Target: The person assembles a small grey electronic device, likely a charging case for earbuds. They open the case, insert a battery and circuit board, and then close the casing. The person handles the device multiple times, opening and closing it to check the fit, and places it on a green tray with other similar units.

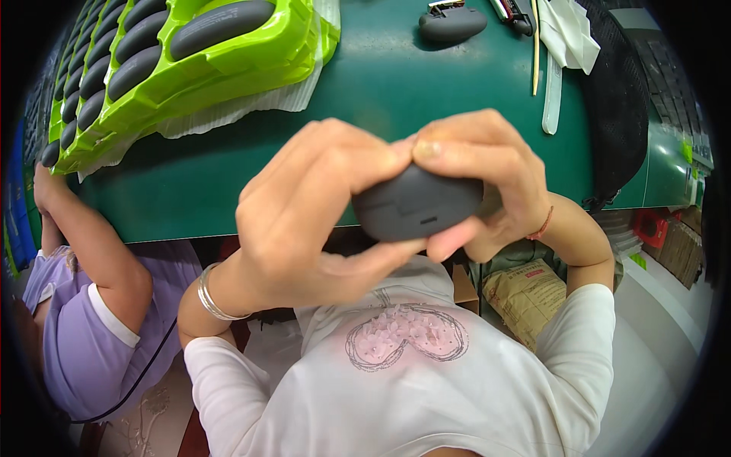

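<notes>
Above the table's front edge, a dark grey rounded charging case [420,204] with a small slot in its side is gripped between both my hands. My left hand [301,209] holds its left end, thumb below and fingers on top. My right hand [491,164] wraps the right end, its thumb and fingertips pressing the upper and lower edges. The fingertips of both hands meet along the top. Similar grey cases [221,30] sit in a bright green tray [228,72] at the far left. Another grey case [453,26] with metallic parts showing lies at the far edge.
A thin wooden stick [536,57], a pale flat strip [552,103] and crumpled white tissue [565,34] lie on the green tabletop [381,84] at right, beside black mesh [620,114]. A co-worker in a purple top [122,305] sits close on my left. A brown paper sack [525,297] stands below.
</notes>
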### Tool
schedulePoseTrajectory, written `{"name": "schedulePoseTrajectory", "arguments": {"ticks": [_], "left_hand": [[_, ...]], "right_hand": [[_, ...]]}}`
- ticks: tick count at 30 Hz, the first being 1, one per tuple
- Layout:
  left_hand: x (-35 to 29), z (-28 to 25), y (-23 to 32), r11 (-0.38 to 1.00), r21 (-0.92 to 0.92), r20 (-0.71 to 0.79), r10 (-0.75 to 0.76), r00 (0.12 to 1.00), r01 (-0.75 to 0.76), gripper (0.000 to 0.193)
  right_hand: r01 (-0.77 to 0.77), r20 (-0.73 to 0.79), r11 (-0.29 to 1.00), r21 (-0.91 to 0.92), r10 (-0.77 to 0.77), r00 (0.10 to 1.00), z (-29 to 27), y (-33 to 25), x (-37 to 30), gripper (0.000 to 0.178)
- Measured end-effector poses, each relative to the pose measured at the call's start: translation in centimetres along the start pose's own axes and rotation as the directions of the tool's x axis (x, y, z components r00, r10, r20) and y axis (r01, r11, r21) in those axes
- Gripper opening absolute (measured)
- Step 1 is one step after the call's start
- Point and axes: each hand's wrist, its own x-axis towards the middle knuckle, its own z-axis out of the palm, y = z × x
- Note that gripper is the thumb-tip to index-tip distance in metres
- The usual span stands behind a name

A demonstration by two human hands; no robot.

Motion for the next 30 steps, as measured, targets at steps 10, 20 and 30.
{"name": "schedulePoseTrajectory", "arguments": {"ticks": [10,20,30], "left_hand": [[-0.7,1.1,0.0,0.996,0.066,-0.055,-0.058,0.997,0.062,0.051],[-0.3,1.2,-0.7,0.998,0.050,-0.157,-0.031,0.987,0.039,0.060],[-0.4,1.2,0.9,0.984,0.132,-0.196,-0.094,0.976,0.121,0.067]], "right_hand": [[-0.023,0.079,0.983,-0.180,0.038,0.996,0.1,0.4,-0.5,0.062],[-0.277,0.080,0.925,0.259,0.265,0.961,-0.6,0.7,0.5,0.062],[-0.608,0.244,0.516,0.604,0.606,0.757,-1.1,-1.1,1.2,0.068]]}}
